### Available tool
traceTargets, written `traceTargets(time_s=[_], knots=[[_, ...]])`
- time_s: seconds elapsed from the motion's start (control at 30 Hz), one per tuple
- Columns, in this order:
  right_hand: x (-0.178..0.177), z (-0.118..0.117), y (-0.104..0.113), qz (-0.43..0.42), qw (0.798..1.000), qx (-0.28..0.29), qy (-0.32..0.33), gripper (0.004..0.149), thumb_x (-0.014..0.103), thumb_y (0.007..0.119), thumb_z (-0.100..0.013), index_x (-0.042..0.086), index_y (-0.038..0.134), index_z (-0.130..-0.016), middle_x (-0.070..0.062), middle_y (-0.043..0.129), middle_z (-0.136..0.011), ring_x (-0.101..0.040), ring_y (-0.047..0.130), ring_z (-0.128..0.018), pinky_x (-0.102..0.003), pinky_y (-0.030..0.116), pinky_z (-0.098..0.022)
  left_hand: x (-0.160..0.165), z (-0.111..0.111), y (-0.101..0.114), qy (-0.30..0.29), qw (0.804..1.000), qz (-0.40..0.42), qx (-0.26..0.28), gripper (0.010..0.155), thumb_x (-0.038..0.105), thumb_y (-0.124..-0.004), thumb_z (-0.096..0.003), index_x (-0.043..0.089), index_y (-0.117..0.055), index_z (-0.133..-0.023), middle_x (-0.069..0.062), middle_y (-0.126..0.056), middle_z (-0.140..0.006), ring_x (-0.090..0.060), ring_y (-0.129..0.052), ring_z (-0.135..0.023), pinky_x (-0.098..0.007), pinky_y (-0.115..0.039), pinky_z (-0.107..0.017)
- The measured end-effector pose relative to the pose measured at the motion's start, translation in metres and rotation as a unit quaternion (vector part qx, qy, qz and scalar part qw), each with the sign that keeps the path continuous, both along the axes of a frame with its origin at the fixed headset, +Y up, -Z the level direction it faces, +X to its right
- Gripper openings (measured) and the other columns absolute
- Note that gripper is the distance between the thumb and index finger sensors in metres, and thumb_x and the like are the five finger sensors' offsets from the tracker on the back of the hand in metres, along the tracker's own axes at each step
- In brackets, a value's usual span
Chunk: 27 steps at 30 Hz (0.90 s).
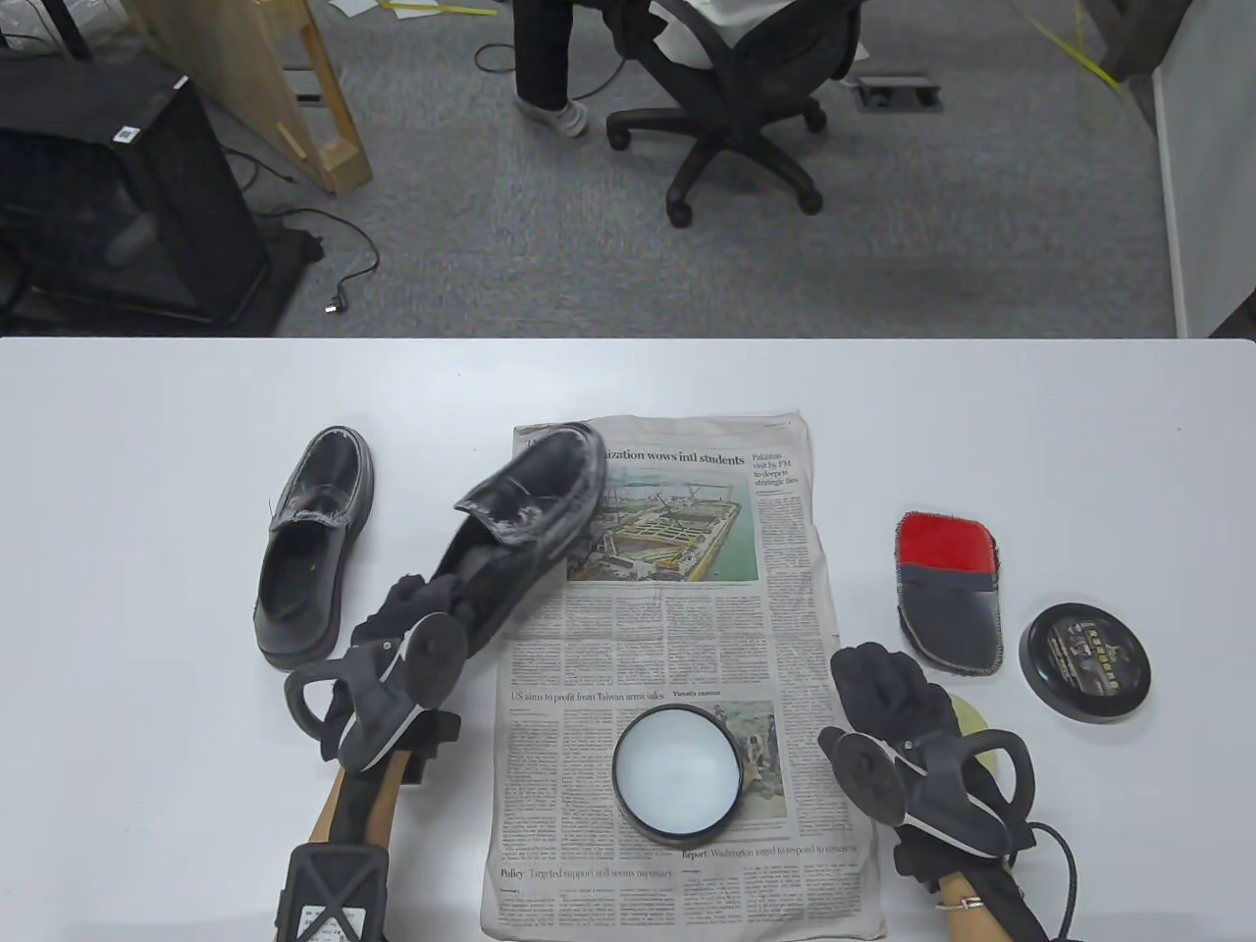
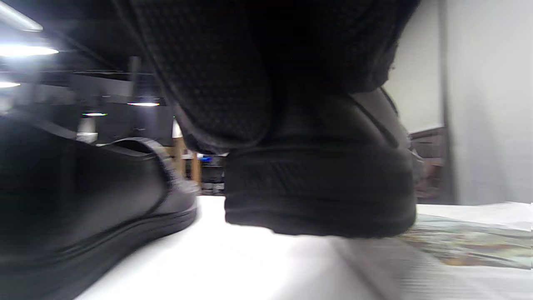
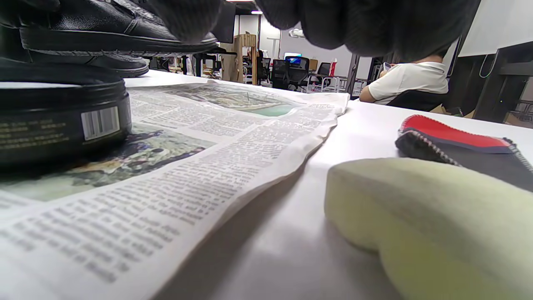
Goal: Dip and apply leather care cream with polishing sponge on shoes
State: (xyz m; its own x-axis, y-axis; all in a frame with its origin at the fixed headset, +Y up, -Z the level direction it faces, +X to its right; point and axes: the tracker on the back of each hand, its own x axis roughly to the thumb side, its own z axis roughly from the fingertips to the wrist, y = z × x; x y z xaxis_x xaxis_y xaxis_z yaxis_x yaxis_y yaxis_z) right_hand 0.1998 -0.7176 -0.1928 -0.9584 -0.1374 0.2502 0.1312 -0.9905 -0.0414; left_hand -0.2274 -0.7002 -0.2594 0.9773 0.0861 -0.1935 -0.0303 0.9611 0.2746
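My left hand (image 1: 424, 601) grips the heel of a black leather shoe (image 1: 530, 520) and holds it tilted, toe over the top left of the newspaper (image 1: 687, 608). The left wrist view shows that heel (image 2: 320, 187) close under my glove. The second shoe (image 1: 314, 540) lies on the table to the left, also in the left wrist view (image 2: 83, 196). The open cream jar (image 1: 675, 775) stands on the newspaper's lower half. My right hand (image 1: 883, 682) is open and hovers over a pale yellow sponge (image 1: 967, 716), which lies untouched on the table (image 3: 424, 216).
A red and black polishing mitt (image 1: 949, 592) lies right of the newspaper. The jar's black lid (image 1: 1084, 662) lies beyond it near the right edge. The jar's side (image 3: 62, 121) stands close to the left of my right hand.
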Motion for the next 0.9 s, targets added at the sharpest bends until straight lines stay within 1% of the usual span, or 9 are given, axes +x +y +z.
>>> traceTargets(time_s=[0.07, 0.27, 0.5, 0.6, 0.67, 0.73, 0.8, 0.87, 0.9], knots=[[-0.001, -0.001, -0.001, 0.002, 1.0, -0.002, 0.001, 0.075, 0.054, 0.058, -0.057, 0.011, 0.039, -0.116, -0.02, 0.051, -0.117, -0.048, 0.061, -0.103, -0.057, 0.066, -0.069, -0.011, -0.004, -0.007, 0.034, 0.999, 0.006, -0.003, 0.04, 0.045, -0.083, -0.0503, 0.027, -0.09, -0.086, -0.016, -0.1, -0.083, -0.027, -0.107, -0.059, -0.02, -0.098, -0.034], [0.0, -0.001, -0.002, -0.004, 1.0, -0.012, 0.002, 0.076, 0.054, 0.058, -0.057, 0.011, 0.038, -0.116, -0.02, 0.05, -0.117, -0.048, 0.061, -0.103, -0.057, 0.065, -0.069, -0.025, -0.012, -0.025, 0.107, 0.992, -0.067, -0.025, 0.041, 0.045, -0.083, -0.0515, 0.025, -0.091, -0.086, -0.016, -0.1, -0.083, -0.027, -0.106, -0.059, -0.02, -0.098, -0.034], [-0.003, -0.001, -0.004, 0.002, 1.0, -0.017, 0.008, 0.075, 0.054, 0.058, -0.057, 0.011, 0.038, -0.116, -0.02, 0.05, -0.117, -0.048, 0.06, -0.103, -0.058, 0.064, -0.07, -0.024, -0.014, -0.029, 0.112, 0.985, -0.103, -0.08, 0.048, 0.054, -0.077, -0.0518, 0.027, -0.086, -0.092, -0.014, -0.094, -0.093, -0.025, -0.103, -0.066, -0.022, -0.093, -0.042], [-0.003, -0.001, -0.004, 0.003, 1.0, -0.018, 0.009, 0.075, 0.054, 0.058, -0.057, 0.011, 0.038, -0.116, -0.02, 0.05, -0.117, -0.048, 0.061, -0.103, -0.058, 0.065, -0.07, -0.025, -0.007, -0.019, 0.116, 0.986, -0.117, -0.03, 0.055, 0.059, -0.074, -0.051, 0.03, -0.08, -0.097, -0.01, -0.091, -0.097, -0.022, -0.1, -0.07, -0.025, -0.089, -0.046], [-0.003, -0.001, -0.004, 0.002, 1.0, -0.016, 0.008, 0.075, 0.054, 0.058, -0.057, 0.011, 0.038, -0.116, -0.02, 0.05, -0.117, -0.048, 0.061, -0.103, -0.058, 0.065, -0.07, -0.03, -0.003, -0.009, 0.134, 0.985, -0.108, 0.005, 0.052, 0.055, -0.073, -0.0538, 0.028, -0.077, -0.099, -0.008, -0.088, -0.099, -0.02, -0.097, -0.07, -0.025, -0.087, -0.048], [-0.002, -0.001, -0.004, 0.002, 1.0, -0.011, 0.006, 0.075, 0.054, 0.058, -0.057, 0.011, 0.038, -0.116, -0.02, 0.05, -0.117, -0.048, 0.061, -0.103, -0.058, 0.065, -0.069, -0.042, 0.0, -0.003, 0.162, 0.983, -0.085, 0.014, 0.051, 0.049, -0.073, -0.0575, 0.027, -0.071, -0.104, -0.011, -0.08, -0.107, -0.025, -0.09, -0.081, -0.031, -0.085, -0.053], [-0.002, -0.001, -0.004, 0.003, 1.0, -0.01, 0.005, 0.075, 0.054, 0.058, -0.057, 0.011, 0.038, -0.116, -0.021, 0.05, -0.117, -0.048, 0.061, -0.103, -0.058, 0.065, -0.069, -0.054, -0.002, -0.006, 0.181, 0.98, -0.077, -0.029, 0.051, 0.043, -0.072, -0.0606, 0.026, -0.067, -0.108, -0.021, -0.066, -0.116, -0.036, -0.08, -0.093, -0.041, -0.082, -0.059], [-0.003, -0.001, -0.005, 0.005, 1.0, -0.01, 0.004, 0.075, 0.054, 0.058, -0.057, 0.011, 0.039, -0.116, -0.021, 0.051, -0.117, -0.048, 0.061, -0.103, -0.058, 0.065, -0.069, -0.072, -0.007, -0.02, 0.193, 0.971, -0.049, -0.133, 0.054, 0.043, -0.071, -0.0614, 0.025, -0.064, -0.112, -0.027, -0.06, -0.119, -0.045, -0.076, -0.097, -0.047, -0.083, -0.06], [-0.003, -0.002, -0.005, 0.006, 1.0, -0.011, 0.003, 0.075, 0.054, 0.058, -0.057, 0.011, 0.039, -0.116, -0.021, 0.051, -0.117, -0.048, 0.061, -0.103, -0.058, 0.065, -0.069, -0.079, -0.008, -0.026, 0.196, 0.968, -0.028, -0.156, 0.054, 0.044, -0.071, -0.0613, 0.025, -0.063, -0.112, -0.028, -0.06, -0.12, -0.046, -0.077, -0.096, -0.046, -0.085, -0.058]])
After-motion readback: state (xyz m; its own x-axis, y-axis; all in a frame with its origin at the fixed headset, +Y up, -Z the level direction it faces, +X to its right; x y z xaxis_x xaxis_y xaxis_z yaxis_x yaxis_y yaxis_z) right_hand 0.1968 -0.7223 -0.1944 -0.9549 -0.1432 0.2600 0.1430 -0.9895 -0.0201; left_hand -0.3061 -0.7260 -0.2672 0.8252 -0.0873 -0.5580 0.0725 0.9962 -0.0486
